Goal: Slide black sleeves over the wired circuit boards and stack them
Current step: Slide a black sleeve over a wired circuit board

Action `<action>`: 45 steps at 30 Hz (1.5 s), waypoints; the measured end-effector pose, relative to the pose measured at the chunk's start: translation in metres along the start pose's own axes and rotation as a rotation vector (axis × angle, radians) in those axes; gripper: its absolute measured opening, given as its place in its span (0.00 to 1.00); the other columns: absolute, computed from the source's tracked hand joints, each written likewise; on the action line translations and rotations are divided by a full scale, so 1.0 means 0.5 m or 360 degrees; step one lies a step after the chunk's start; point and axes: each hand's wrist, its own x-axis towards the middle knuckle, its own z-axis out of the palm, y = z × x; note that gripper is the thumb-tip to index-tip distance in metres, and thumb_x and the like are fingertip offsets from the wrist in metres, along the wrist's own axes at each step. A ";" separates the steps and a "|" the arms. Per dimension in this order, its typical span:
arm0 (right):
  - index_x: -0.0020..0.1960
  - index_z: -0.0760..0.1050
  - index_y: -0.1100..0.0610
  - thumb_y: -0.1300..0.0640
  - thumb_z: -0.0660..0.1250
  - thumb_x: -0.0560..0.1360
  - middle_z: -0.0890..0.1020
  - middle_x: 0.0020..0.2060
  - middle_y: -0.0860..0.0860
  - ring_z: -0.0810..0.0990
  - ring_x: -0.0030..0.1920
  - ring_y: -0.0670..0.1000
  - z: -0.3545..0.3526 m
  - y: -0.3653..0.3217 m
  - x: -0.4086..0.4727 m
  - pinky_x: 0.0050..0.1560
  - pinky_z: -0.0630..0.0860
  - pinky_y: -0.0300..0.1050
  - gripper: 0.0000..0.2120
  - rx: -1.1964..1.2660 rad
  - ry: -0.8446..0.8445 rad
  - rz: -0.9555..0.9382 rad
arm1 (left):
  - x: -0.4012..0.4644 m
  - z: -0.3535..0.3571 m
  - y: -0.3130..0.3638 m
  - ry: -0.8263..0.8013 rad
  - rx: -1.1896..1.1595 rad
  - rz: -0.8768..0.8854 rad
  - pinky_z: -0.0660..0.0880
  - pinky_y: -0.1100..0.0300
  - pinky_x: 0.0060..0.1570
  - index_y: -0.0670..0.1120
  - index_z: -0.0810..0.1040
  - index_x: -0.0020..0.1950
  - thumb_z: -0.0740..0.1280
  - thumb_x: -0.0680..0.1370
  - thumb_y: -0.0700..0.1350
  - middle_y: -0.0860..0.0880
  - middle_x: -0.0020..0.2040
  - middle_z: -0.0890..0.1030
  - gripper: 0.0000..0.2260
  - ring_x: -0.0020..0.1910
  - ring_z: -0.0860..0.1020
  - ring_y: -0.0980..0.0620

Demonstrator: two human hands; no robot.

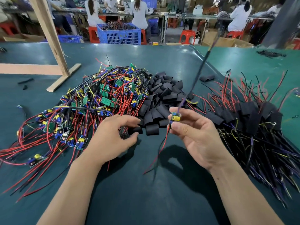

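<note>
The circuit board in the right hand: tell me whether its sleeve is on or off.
Off. The circuit board pinched in the right hand shows bare green and yellow parts; the left hand reaches the loose sleeves.

Green table mat [146, 200], wooden frame [48, 30], blue crate [119, 35], red stools [187, 35], seated workers [138, 12]

Workshop interior: dark green table covering [146, 200] with glare patches, bare wooden frame [48, 34] standing on it at left, blue plastic crates [119, 35] and red stools [187, 35] on the floor beyond, long workbenches [203, 16] with seated workers [239, 17], cardboard boxes [227, 42].
</note>
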 end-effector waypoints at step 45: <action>0.46 0.80 0.57 0.62 0.70 0.77 0.85 0.35 0.54 0.85 0.35 0.51 -0.023 0.013 0.015 0.34 0.79 0.41 0.02 -0.0575 0.0802 -0.0357 | 0.011 0.067 -0.013 0.0105 0.0640 -0.0061 0.61 0.54 0.52 0.55 0.83 0.56 0.72 0.74 0.59 0.57 0.51 0.82 0.14 0.56 0.70 0.48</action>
